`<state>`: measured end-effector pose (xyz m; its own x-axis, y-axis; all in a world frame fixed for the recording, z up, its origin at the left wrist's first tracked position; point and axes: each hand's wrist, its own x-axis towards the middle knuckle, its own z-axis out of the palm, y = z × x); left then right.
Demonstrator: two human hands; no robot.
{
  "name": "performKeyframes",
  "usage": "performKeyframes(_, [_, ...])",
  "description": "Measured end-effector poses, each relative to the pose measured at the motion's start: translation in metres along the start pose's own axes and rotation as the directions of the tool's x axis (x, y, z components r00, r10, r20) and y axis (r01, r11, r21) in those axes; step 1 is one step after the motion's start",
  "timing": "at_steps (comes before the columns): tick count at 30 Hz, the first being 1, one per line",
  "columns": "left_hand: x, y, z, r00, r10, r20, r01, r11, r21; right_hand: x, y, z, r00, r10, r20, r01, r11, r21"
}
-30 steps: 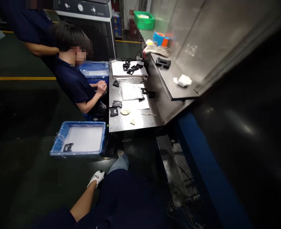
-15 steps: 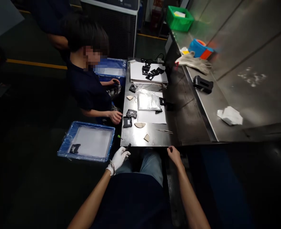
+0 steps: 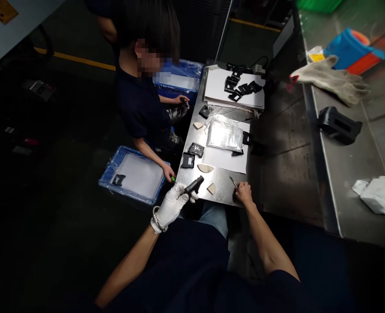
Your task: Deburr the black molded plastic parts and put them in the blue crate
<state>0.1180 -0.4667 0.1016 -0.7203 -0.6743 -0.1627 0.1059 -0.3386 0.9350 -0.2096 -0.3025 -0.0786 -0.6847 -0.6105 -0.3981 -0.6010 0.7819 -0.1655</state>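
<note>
My left hand (image 3: 172, 202), in a white glove with a coiled band at the wrist, is closed around a black plastic part (image 3: 195, 185). It holds the part above the table's near edge. My bare right hand (image 3: 243, 192) rests at the near right of the metal table (image 3: 225, 193) with its fingers closed on slim metal tweezers (image 3: 233, 182). Their tip points away to the left. Between the hands lie a small beige wedge-shaped piece (image 3: 211, 188) and a beige half-round piece (image 3: 205, 168). Two black parts, one a square frame (image 3: 188, 160), lie near the left edge.
A co-worker's hand (image 3: 168, 172) is at the table's left edge by a green-handled item (image 3: 173, 178). A blue bin (image 3: 156, 200) stands at left. A silver bag (image 3: 225, 133) lies on white paper (image 3: 226, 161). Black parts (image 3: 233, 82) lie on stacked sheets. A glove (image 3: 332, 77) lies on the right ledge.
My right hand has moved onto the table and picked up the tweezers. My left hand has raised the black part. The co-worker's hand has reached the green-handled item. The view has shifted.
</note>
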Motion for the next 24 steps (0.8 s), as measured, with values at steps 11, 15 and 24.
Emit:
performKeyframes(11, [0.031, -0.004, 0.025, 0.997, 0.043, 0.064, -0.048, 0.997, 0.065, -0.061, -0.008, -0.014, 0.997, 0.033, -0.075, 0.01, 0.863, 0.505])
performKeyframes(15, [0.03, -0.013, 0.03, 0.995, 0.036, 0.091, -0.042, 0.997, 0.066, -0.113, -0.032, -0.054, 0.986, -0.025, -0.162, 0.123, 0.767, 0.63])
performKeyframes(24, [0.016, -0.002, 0.046, 0.982, 0.127, 0.14, -0.15, 0.975, 0.166, -0.211, -0.112, -0.165, 0.816, -0.359, -0.452, 0.562, 0.674, 0.48])
